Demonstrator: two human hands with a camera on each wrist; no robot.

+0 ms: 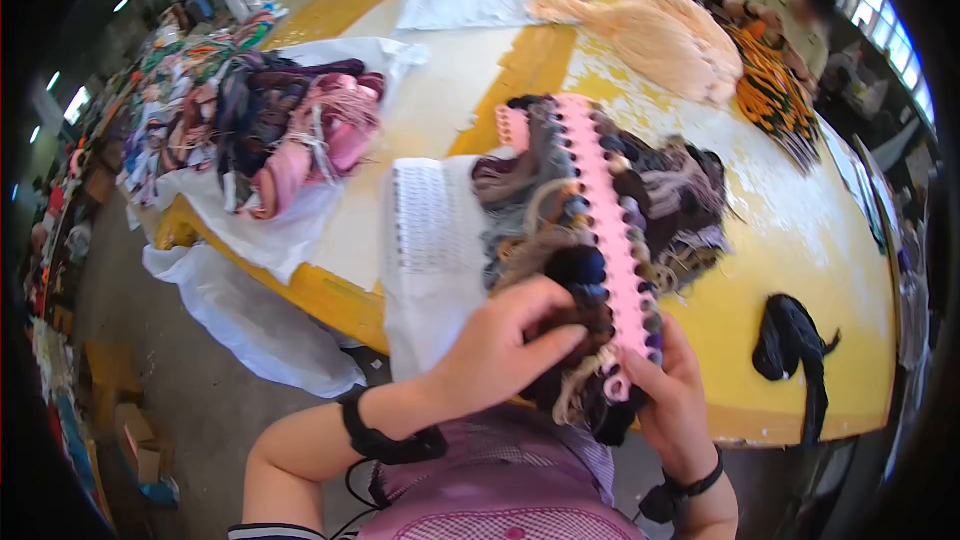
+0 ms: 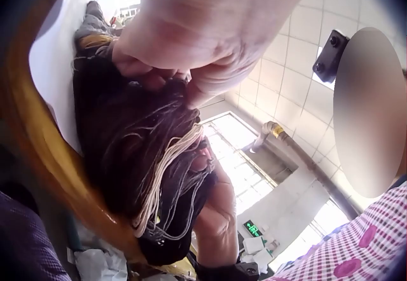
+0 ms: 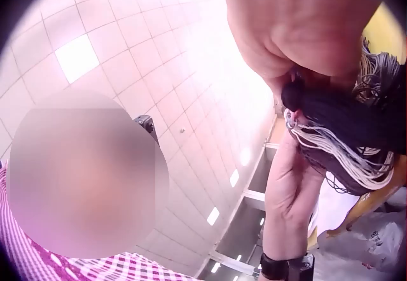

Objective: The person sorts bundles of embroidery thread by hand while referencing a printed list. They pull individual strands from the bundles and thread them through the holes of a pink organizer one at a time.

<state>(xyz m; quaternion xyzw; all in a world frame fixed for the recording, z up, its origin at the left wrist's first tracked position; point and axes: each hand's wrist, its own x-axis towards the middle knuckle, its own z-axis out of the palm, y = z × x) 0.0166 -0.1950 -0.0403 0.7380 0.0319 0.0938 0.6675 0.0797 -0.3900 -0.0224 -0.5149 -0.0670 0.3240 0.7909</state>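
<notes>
Pink notched strip (image 1: 612,230), yarn bundles along both edges, lower end in right hand (image 1: 672,390), thumb on top, probably to steady it. Left hand (image 1: 500,342) pinches dark brown yarn (image 2: 121,147) beside strip, fingers curled in, guessing that's to control loose strands. Strip runs away from body over near side of yellow-and-white table (image 1: 800,240). White sheet with printed rows (image 1: 430,215) just left, maybe kept close for reference. Loose black skein (image 1: 785,340) well apart, right side; pink-and-purple yarn pile (image 1: 320,130) far left on white plastic (image 1: 275,240), maybe keeping yarn off tabletop.
</notes>
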